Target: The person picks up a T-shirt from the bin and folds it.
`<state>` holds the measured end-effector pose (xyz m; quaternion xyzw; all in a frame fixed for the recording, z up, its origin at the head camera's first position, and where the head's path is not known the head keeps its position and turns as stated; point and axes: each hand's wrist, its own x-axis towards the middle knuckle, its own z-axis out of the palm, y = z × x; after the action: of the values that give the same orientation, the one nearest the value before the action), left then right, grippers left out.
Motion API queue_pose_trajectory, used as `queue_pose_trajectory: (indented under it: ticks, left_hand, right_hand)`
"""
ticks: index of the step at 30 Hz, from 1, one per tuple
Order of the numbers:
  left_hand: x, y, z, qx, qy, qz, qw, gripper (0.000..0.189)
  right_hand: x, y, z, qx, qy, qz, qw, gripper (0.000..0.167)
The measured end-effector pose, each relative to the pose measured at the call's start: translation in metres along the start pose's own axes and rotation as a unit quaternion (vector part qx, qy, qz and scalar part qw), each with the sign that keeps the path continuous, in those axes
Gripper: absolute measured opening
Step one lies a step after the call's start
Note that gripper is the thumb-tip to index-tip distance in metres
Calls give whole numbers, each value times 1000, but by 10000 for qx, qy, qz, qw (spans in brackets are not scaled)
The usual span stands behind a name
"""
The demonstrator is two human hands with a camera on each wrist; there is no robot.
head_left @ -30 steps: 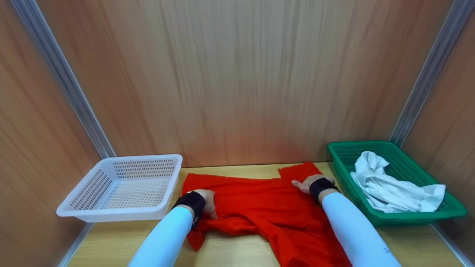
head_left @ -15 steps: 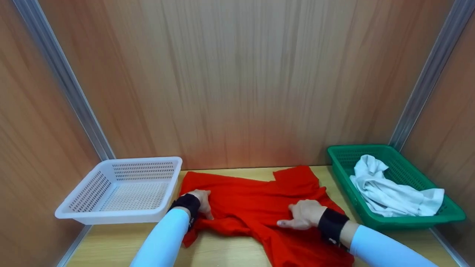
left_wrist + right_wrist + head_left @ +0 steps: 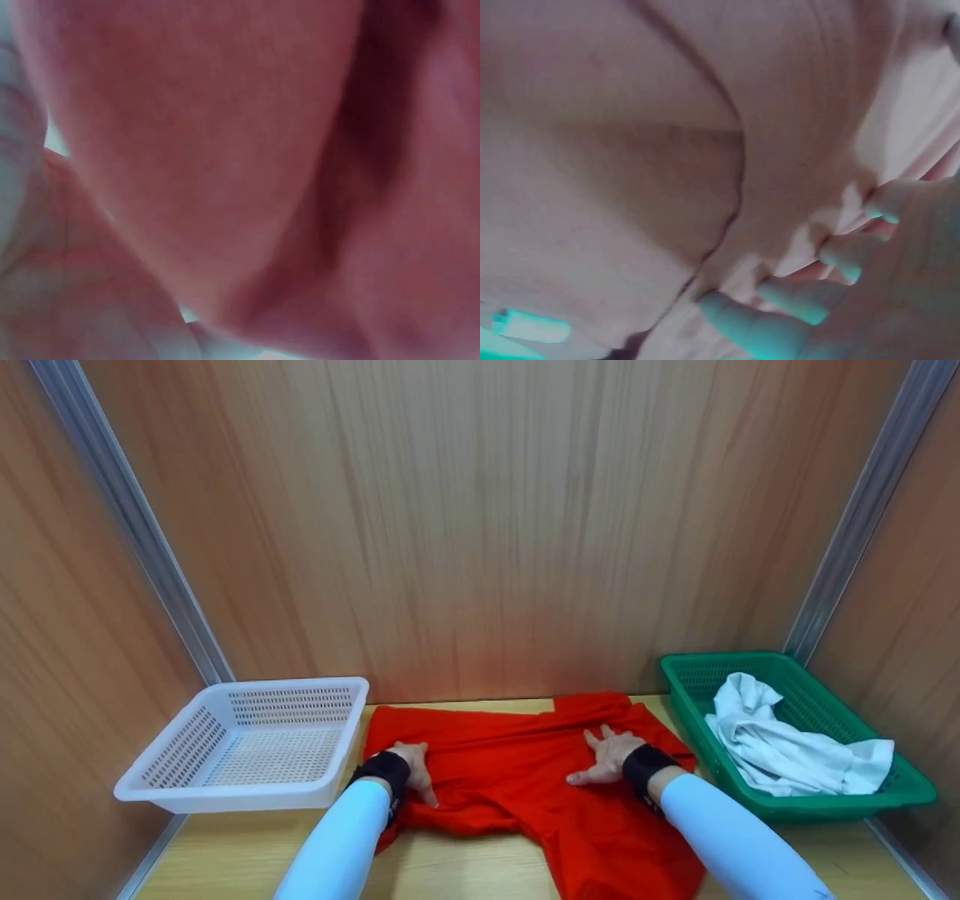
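A red shirt (image 3: 510, 757) lies spread and wrinkled on the wooden table, with a sleeve (image 3: 592, 705) at its far right. My left hand (image 3: 412, 771) rests on its left part, thumb pointing away from the fingers. In the left wrist view, loose red cloth (image 3: 210, 150) fills most of the picture beside the palm (image 3: 82, 277). My right hand (image 3: 609, 754) lies on the right part of the shirt with the fingers spread. The right wrist view shows its straight fingertips (image 3: 750, 322) touching the cloth, near a curved seam (image 3: 739, 165).
A white perforated basket (image 3: 240, 795) stands on the left. On the right is a green basket (image 3: 825, 806) holding a crumpled white cloth (image 3: 795, 757). Wood-grain panels (image 3: 480, 525) close off the back and sides of the table (image 3: 465, 870).
My right hand moved from the sleeve toward me, then back up a little, its fingers spreading. The right side of the shirt shifted and lies flatter. My left hand stayed nearly in place.
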<state>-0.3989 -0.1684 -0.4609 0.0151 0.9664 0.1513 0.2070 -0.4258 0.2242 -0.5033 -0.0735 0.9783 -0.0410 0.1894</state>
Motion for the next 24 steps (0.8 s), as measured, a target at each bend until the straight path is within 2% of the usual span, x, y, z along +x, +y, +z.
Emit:
queue_pose_trajectory:
  ticks: [3, 6, 8, 10, 12, 14, 17, 21, 24]
  left_hand:
    - [3, 3, 0, 159, 176, 43, 9997, 115]
    - [18, -2, 7, 264, 579, 149, 9979, 107]
    - [20, -5, 13, 433, 924, 356, 9941, 89]
    - [19, -11, 19, 584, 1233, 618, 9887, 64]
    - [8, -14, 21, 718, 1289, 946, 9845, 39]
    - [-4, -15, 20, 759, 1160, 1270, 9822, 24]
    - [-16, -14, 15, 737, 593, 1568, 9831, 12]
    - [-31, -10, 11, 966, 107, 1386, 9856, 47]
    - [-39, -9, 16, 1198, 30, 1257, 9848, 56]
  right_hand:
    - [13, 5, 2, 206, 63, 143, 9997, 117]
    - [14, 3, 1, 183, 179, 235, 9994, 113]
    - [9, -4, 4, -123, 388, 190, 9990, 107]
    - [-5, -14, 8, -453, 792, -60, 9958, 96]
    - [-23, -22, 15, -754, 1181, -338, 9896, 85]
    - [-44, -27, 21, -894, 1397, -554, 9846, 77]
    - [-71, -26, 29, -790, 1122, -438, 9896, 76]
    - [-83, -17, 37, -726, 735, -188, 9945, 89]
    - [-79, -9, 40, -812, 711, -171, 9940, 98]
